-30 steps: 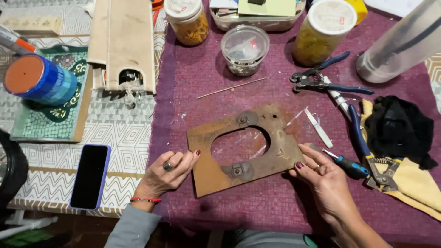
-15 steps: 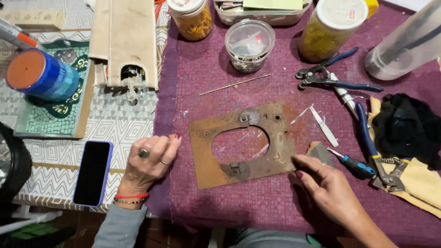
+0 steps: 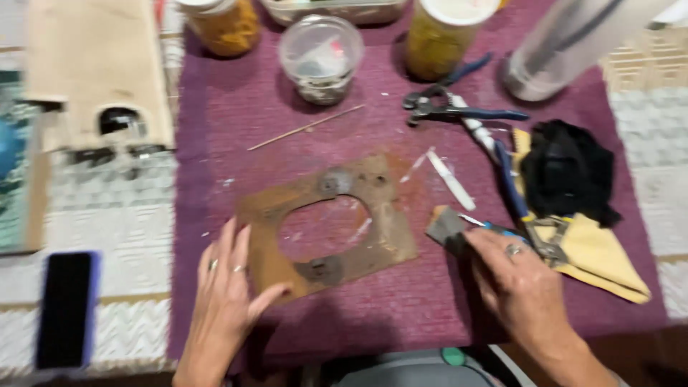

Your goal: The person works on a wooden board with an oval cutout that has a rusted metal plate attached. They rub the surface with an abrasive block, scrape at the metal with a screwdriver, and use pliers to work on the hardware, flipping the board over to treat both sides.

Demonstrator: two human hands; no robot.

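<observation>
A flat brown board (image 3: 390, 222) with a large oval hole lies on a purple cloth (image 3: 215, 107). My left hand (image 3: 228, 294) rests with its fingers spread at the board's left edge, and the thumb touches the lower left corner. My right hand (image 3: 519, 287) is to the right of the board. Its fingertips pinch a small grey-brown block (image 3: 446, 228) just off the board's right edge. The picture is blurred.
Two yellow-filled jars (image 3: 444, 36) and a clear tub (image 3: 320, 50) stand at the back. Pliers (image 3: 459, 111), a blue-handled tool (image 3: 512, 186), a black rag (image 3: 566, 172) and a yellow cloth (image 3: 595, 251) lie at right. A wooden box (image 3: 93, 72) and a phone (image 3: 66, 308) are at left.
My left hand went out to the left, then came back to the board's edge. My right hand took up the small block and brought it left, close to the board.
</observation>
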